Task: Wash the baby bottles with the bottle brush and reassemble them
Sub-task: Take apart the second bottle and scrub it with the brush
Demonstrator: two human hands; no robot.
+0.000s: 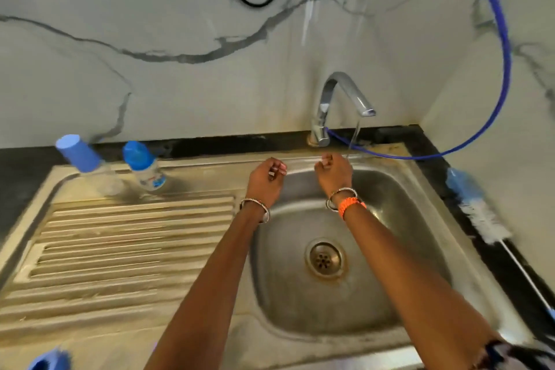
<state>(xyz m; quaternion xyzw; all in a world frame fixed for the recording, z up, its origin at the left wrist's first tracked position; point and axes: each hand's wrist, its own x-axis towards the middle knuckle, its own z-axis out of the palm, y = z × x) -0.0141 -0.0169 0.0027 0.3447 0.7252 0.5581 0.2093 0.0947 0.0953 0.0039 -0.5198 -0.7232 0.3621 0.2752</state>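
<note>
The steel sink basin (300,303) lay open below; two blue-capped clear baby bottles (144,168) blocked the drainboard's back, and the curved chrome tap (336,99) overhung the rear.

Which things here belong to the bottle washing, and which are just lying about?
For the job: two baby bottles, bottle brush, tap, sink.
Lying about: blue hose, black cable.

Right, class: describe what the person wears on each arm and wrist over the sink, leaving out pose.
Both forearms are bare, with no sleeves below the elbow. The left hand has thin silver bangles at its wrist. The right hand has silver bangles too, plus an orange band just behind them. A bit of dark patterned fabric shows at the frame's lower right corner.
</note>
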